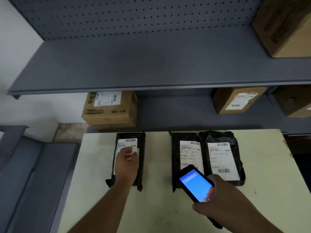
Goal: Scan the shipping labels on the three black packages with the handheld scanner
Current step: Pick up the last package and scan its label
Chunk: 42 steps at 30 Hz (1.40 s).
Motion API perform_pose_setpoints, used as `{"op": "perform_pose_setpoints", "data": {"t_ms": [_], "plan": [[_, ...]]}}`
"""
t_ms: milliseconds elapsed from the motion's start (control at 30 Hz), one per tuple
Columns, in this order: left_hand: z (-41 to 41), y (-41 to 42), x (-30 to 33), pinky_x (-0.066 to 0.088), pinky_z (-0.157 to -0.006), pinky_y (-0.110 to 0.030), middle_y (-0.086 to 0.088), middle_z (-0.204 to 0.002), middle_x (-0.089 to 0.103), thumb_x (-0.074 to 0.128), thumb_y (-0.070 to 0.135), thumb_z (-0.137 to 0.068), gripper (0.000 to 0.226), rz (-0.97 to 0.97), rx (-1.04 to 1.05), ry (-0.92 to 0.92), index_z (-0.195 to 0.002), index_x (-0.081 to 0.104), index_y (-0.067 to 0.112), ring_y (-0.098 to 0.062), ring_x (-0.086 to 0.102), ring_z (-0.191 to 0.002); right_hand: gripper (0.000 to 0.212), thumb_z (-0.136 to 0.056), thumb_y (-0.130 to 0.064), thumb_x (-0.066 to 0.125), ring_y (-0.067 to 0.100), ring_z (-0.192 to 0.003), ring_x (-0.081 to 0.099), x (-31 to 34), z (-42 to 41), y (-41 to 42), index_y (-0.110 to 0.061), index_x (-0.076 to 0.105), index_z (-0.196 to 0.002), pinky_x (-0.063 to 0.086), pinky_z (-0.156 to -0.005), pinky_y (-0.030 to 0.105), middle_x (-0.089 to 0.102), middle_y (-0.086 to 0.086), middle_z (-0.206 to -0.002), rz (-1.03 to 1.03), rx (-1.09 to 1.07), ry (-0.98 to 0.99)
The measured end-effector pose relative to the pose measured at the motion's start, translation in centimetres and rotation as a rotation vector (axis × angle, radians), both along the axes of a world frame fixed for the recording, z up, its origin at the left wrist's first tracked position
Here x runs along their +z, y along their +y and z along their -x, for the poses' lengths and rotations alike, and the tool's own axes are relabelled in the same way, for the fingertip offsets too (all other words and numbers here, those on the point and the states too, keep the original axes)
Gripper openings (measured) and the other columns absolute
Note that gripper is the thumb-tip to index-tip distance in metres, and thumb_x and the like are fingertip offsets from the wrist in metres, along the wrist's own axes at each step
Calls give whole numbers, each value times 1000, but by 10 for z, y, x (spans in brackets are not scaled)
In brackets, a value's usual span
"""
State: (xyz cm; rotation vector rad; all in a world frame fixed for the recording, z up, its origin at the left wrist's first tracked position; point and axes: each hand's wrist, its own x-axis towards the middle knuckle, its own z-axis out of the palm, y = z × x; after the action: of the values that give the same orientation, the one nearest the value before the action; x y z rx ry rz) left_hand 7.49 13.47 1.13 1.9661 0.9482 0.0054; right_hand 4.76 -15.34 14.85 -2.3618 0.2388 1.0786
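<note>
Bench: pale top (pixel 156 204), with three black packages lying flat along its far edge.
Middle package: black bag (pixel 175 158) with a white label facing up; taken here as the landmark.
Left package: (pixel 142 148) well apart to the left of the middle package, its label (pixel 127 143) partly covered.
Right package: (pixel 235 148) touching the middle package on its right side, and it seems to overlap that edge slightly; its label (pixel 222 158) faces up.
Left hand: (pixel 126 163) lies palm down on the left package, fingers loosely spread over the label, gripping nothing that can be seen.
Right hand: (pixel 218 199) closed around the handheld scanner.
Handheld scanner: (pixel 196 184) lit blue screen up, its top end over the near end of the middle package.
Shelf: grey metal (pixel 151 64) beyond the middle package, with cardboard boxes (pixel 110 110) on the level below.
</note>
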Motion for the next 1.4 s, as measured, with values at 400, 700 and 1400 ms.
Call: {"op": "perform_pose_setpoints", "data": {"t_ms": [400,700,1400], "plan": [[22,80,-18,48,-101,-44,-15,-150,54,57,38,-103,59,116,125,275,-154,43,13,-37,56,-130,61,-62,-52,77,3,-90,68,-10,5,62,-39,44,-111,59,-90,31,70,-9,-97,50,93,12],[-11,80,-26,54,-64,-29,-6,-118,72,80,60,-71,74,181,-2,360,-128,63,16,-19,68,-88,64,-64,-51,77,3,-89,66,-16,9,75,-37,50,-121,58,-88,28,67,-10,-98,68,64,10],[-32,55,-22,50,-62,-30,-4,-107,67,83,25,-83,43,162,-29,349,-112,55,10,-20,63,-80,72,-68,-50,78,2,-92,67,-23,15,73,-39,44,-130,55,-85,25,67,-11,-100,9,15,32]]}}
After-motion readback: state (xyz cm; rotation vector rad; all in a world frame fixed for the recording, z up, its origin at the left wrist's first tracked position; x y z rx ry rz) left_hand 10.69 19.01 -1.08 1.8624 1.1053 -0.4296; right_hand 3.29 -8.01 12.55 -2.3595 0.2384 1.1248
